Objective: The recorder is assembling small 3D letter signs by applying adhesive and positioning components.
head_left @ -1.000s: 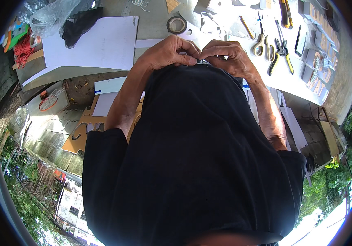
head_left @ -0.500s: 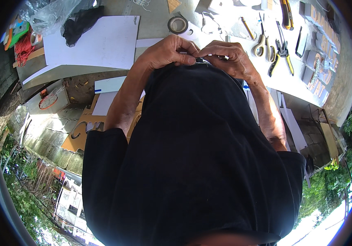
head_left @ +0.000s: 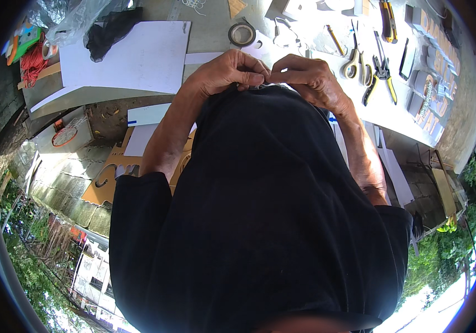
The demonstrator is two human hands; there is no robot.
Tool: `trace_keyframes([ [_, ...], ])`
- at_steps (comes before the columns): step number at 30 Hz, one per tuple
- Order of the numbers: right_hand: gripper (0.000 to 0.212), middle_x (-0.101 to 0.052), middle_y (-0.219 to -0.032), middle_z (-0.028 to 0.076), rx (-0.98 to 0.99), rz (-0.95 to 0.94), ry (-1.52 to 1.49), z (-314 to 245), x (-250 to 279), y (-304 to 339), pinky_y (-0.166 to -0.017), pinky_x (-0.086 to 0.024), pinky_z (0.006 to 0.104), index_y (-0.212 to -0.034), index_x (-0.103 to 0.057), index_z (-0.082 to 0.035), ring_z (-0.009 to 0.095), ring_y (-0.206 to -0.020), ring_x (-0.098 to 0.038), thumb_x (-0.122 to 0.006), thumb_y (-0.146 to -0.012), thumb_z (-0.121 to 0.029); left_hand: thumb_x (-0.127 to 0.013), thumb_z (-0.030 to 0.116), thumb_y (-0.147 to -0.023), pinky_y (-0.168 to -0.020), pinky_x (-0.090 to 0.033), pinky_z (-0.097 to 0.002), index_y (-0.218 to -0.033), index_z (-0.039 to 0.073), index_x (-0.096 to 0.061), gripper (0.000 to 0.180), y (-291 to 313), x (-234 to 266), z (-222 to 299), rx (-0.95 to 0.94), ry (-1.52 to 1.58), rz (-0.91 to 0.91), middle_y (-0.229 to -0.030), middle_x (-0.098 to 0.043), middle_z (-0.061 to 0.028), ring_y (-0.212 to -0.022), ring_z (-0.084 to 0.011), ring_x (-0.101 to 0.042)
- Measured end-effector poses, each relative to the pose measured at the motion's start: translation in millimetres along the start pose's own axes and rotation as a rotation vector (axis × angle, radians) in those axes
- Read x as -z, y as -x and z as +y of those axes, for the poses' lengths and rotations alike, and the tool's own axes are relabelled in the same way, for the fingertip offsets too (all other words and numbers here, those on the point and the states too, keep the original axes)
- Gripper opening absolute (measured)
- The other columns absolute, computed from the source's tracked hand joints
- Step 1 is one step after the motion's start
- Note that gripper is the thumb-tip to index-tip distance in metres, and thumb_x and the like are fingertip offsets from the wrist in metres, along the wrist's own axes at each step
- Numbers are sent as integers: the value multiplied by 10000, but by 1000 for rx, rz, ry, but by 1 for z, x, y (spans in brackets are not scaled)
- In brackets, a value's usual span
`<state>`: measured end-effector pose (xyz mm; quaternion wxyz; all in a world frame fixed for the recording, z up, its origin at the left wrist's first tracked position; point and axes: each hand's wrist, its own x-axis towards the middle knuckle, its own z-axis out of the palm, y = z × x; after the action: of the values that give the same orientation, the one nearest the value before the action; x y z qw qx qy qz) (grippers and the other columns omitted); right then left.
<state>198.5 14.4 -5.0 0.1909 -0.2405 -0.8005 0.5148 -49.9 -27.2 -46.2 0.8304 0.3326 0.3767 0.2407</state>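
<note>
My left hand (head_left: 228, 73) and my right hand (head_left: 311, 82) meet in front of my chest, just past the edge of my black shirt. Both have thumb and forefinger pinched together, fingertips almost touching. A thin pale strand seems to show beneath the fingers, but what they hold is too small and hidden to name. Beyond them on the table lies a roll of black tape (head_left: 242, 34), with a bent light-coloured wire (head_left: 288, 32) to its right. Scissors with beige handles (head_left: 351, 67) are to the right of my right hand, beside yellow-and-black pliers (head_left: 381, 72).
A yellow utility knife (head_left: 388, 22), a pencil (head_left: 335, 40) and a dark flat rectangular object (head_left: 407, 58) lie farther right, near grey letter-shaped blocks (head_left: 431, 102). Leftward sit a white sheet (head_left: 127, 64), black mesh cloth (head_left: 107, 36), clear plastic (head_left: 74, 25) and red wire (head_left: 33, 64). Cut brown board (head_left: 102, 186) stands below.
My right hand's fingers have shifted slightly, its forefinger now straighter toward the left fingertips. The dark bit between the hands no longer shows clearly. Everything on the table stays put.
</note>
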Motion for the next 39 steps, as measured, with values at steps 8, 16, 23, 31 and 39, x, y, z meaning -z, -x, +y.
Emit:
trace_keyframes([
  [8, 207, -758, -936, 58, -206, 87, -185, 0, -4, 1, -696, -576, 360, -1124, -677, -71, 217, -778, -727, -662, -919, -50, -832, 226, -805, -702, -481, -266, -961, 10, -779, 272, 5, -8, 13, -47, -261, 79, -901, -731, -52, -761, -120, -627],
  [16, 222, -766, -911, 53, -257, -33, -110, -9, 1, -7, -639, -550, 335, -1132, -651, -83, 164, -689, -692, -686, -917, -122, -830, 229, -791, -849, -490, -332, -942, 20, -785, 262, 8, -15, 22, -132, -520, 102, -923, -723, -84, -864, -196, -666],
  [23, 227, -756, -900, 68, -288, -27, -76, -15, 1, -11, -678, -562, 356, -1140, -641, -71, 202, -725, -699, -670, -916, -90, -770, 160, -823, -649, -439, -297, -914, 6, -759, 179, 9, -29, 27, -233, -740, 177, -912, -635, -17, -762, -129, -574],
  [31, 228, -744, -892, 60, -165, 57, -73, -12, -3, -4, -647, -553, 330, -1122, -659, -70, 179, -731, -702, -669, -897, -35, -735, 131, -858, -671, -448, -274, -962, -30, -738, 192, 10, -24, 19, -214, -502, 131, -971, -643, -17, -788, -113, -581],
  [39, 273, -739, -868, 54, -200, 4, -89, -9, -1, 4, -636, -535, 325, -1117, -678, -86, 180, -725, -697, -682, -855, -10, -735, 105, -853, -670, -485, -259, -993, -25, -744, 191, 8, -19, 11, -42, -171, 108, -861, -704, -55, -740, -101, -619],
])
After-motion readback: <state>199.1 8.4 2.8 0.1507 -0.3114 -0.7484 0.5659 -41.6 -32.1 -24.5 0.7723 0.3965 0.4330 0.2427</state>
